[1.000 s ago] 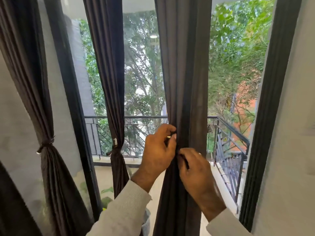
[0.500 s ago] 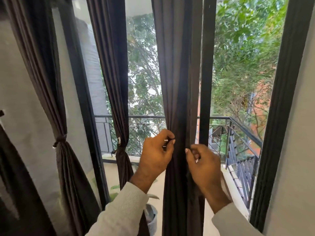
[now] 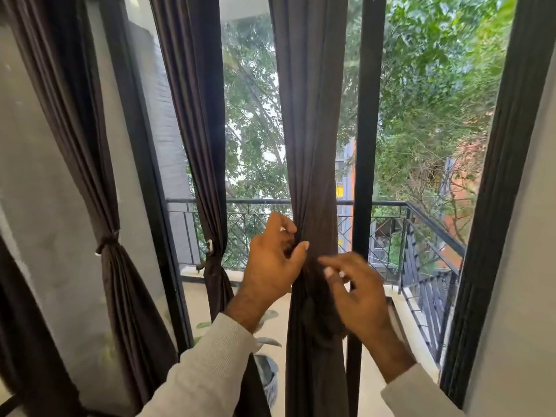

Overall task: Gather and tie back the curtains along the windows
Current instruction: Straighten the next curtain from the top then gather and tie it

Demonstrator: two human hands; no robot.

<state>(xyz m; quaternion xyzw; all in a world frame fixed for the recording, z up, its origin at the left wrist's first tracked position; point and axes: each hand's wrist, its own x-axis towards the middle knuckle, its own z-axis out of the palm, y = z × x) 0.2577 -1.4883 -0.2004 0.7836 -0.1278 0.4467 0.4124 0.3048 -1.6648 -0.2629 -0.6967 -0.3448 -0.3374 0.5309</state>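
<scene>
A dark brown curtain point(image 3: 313, 139) hangs in the middle of the window, gathered into a narrow bunch at railing height. My left hand point(image 3: 270, 266) pinches the bunch's left edge between thumb and fingers. My right hand point(image 3: 359, 296), blurred by motion, has its fingers curled on the front of the bunch, over a dark lump of fabric point(image 3: 319, 314). Two more curtains hang to the left. The far left curtain point(image 3: 99, 145) is cinched by a tie point(image 3: 106, 240). The second curtain point(image 3: 198, 115) is cinched by a tie with a white clip point(image 3: 210, 246).
A black window post point(image 3: 365, 145) stands just right of the gathered curtain. A black frame point(image 3: 496, 176) and grey wall point(image 3: 529, 266) close off the right. Outside are a balcony railing point(image 3: 427, 218), trees, and a grey pot point(image 3: 270, 383) on the floor.
The view has shifted, so the window post now shows right of the curtain. My right hand has come back across onto the front of the bunch. My left hand keeps its pinch.
</scene>
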